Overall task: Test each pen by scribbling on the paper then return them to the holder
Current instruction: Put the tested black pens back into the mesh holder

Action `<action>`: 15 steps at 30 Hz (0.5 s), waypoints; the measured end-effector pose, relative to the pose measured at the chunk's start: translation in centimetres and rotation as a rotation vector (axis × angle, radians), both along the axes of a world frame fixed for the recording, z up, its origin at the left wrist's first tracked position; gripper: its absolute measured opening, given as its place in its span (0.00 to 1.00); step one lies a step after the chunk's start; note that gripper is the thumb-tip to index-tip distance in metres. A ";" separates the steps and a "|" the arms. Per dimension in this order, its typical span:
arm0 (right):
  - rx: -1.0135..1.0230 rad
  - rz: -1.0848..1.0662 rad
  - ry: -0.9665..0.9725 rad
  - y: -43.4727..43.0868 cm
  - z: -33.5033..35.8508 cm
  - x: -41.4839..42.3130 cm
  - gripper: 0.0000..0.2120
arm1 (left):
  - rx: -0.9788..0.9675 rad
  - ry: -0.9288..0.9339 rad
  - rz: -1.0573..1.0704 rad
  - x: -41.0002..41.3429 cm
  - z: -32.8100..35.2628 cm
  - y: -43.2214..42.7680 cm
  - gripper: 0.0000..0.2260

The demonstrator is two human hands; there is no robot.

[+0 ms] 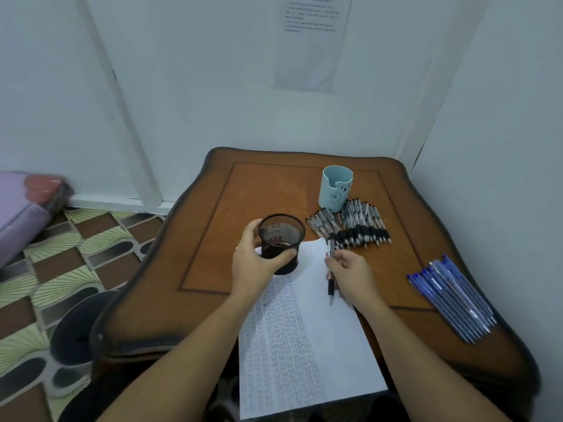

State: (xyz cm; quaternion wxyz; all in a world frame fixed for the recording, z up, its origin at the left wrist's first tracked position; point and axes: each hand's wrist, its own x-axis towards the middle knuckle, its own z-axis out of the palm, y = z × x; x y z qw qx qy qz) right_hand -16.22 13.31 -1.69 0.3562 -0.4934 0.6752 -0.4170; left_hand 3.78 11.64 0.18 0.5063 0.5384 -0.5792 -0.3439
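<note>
My left hand (254,260) wraps around a black mesh pen holder (281,236) standing on the top edge of the paper (304,345). The holder looks empty. My right hand (350,274) grips a black-and-silver pen (330,287), its tip pointing down toward me over the paper. The sheet is covered with rows of small scribbles on its left and middle part. A pile of black-grip pens (355,226) lies behind my right hand. A row of blue pens (454,300) lies at the table's right side.
A pale blue bear-face cup (335,190) stands behind the black pens. The brown wooden table (231,193) sits in a white-walled corner. A dark round stool (73,330) and a purple cushion (21,208) are on the patterned floor at left.
</note>
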 end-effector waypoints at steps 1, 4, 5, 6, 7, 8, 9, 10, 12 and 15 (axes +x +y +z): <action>0.030 0.026 -0.017 0.0 0.3 -0.1 0.04 | 0.001 0.019 0.007 -0.1 -0.1 0.2 0.33; 0.142 0.125 -0.085 -0.2 2.0 -0.6 0.08 | 0.026 0.069 0.018 -0.3 -0.4 0.5 0.36; 0.163 0.147 -0.110 -0.3 2.7 -0.6 0.08 | 0.024 0.070 0.021 -0.3 -0.5 0.6 0.37; 0.165 0.153 -0.131 -0.6 3.5 -0.6 0.08 | 0.020 0.070 0.022 -0.3 -0.7 0.6 0.38; 0.141 0.143 -0.143 -0.9 4.2 -0.5 0.07 | 0.015 0.075 0.020 -0.2 -0.8 0.6 0.38; 0.091 0.128 -0.153 -1.3 5.2 -0.2 0.06 | 0.013 0.084 0.017 -0.1 -0.9 0.5 0.38; 0.022 0.116 -0.170 -1.9 6.2 0.2 0.05 | 0.013 0.094 0.014 0.0 -1.0 0.5 0.38; -0.054 0.109 -0.198 -2.4 7.3 0.6 0.04 | 0.017 0.104 0.014 0.0 -1.2 0.4 0.38; -0.182 0.103 -0.290 -3.4 9.7 1.9 0.02 | 0.028 0.129 0.012 0.1 -1.3 0.4 0.38; -0.289 0.130 -0.285 -4.8 11.7 3.9 0.05 | 0.031 0.165 0.004 0.1 -1.4 0.4 0.38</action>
